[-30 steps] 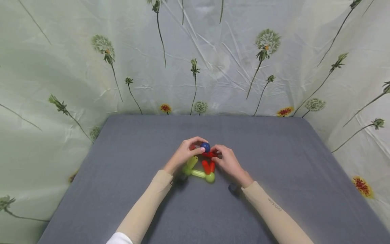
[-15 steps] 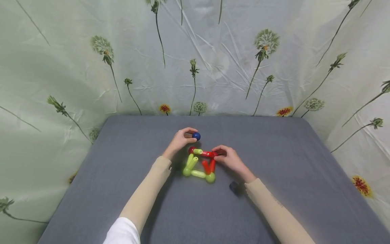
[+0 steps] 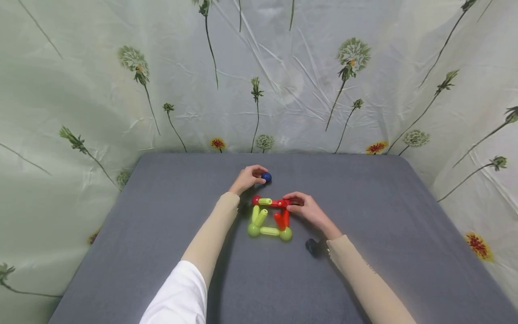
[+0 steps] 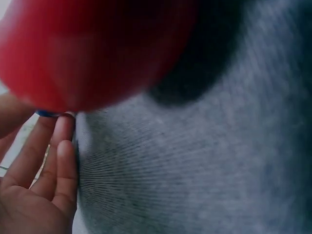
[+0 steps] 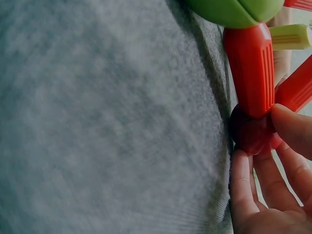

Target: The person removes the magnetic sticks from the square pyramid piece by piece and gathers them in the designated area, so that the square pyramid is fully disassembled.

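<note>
The person's left hand (image 3: 247, 178) pinches a smooth blue ball (image 3: 266, 177), and their right hand (image 3: 309, 212) grips a rounded dark-red corner ball (image 5: 250, 134) of a nearer, four-sided frame (image 3: 270, 231) of ridged rods (image 5: 251, 70) lying on grey textured cloth (image 3: 259, 279).

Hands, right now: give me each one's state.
Left hand: holding the blue ball.
Right hand: holding the far-right red ball.
</note>
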`<act>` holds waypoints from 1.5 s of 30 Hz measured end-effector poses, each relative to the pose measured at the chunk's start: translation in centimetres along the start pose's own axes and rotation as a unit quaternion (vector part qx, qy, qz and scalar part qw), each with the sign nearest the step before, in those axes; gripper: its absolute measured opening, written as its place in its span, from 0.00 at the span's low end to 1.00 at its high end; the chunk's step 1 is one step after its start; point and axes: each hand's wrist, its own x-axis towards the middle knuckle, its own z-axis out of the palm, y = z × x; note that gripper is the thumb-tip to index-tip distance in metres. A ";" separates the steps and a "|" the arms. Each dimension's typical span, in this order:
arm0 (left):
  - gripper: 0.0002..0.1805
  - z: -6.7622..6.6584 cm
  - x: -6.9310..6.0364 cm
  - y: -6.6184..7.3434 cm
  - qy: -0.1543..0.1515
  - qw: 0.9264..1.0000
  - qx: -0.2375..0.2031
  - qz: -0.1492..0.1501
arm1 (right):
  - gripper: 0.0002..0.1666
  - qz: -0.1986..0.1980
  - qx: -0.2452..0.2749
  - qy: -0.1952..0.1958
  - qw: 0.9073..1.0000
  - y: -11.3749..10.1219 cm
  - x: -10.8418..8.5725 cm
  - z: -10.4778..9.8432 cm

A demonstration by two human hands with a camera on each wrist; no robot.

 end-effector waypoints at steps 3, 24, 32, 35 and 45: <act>0.17 -0.1 0.0 0.0 -0.003 1.000 0.007 0.002 | 0.20 0.003 0.001 -0.005 1.000 -1.3 -0.6 0.2; 0.12 -0.2 -8.0 0.5 -0.102 0.981 -0.044 0.158 | 0.20 -0.012 0.006 0.003 1.000 1.4 0.1 -0.3; 0.09 1.2 -8.3 0.8 -0.009 0.975 0.048 0.217 | 0.20 -0.012 0.006 -0.006 1.000 1.5 0.4 -0.2; 0.09 0.9 -8.2 0.9 0.017 0.979 0.048 0.199 | 0.20 -0.010 0.002 -0.007 1.000 1.6 0.3 -0.2; 0.08 -5.1 -5.6 -2.1 0.111 0.980 0.161 0.046 | 0.20 -0.017 0.005 -0.003 1.000 1.7 0.2 0.0</act>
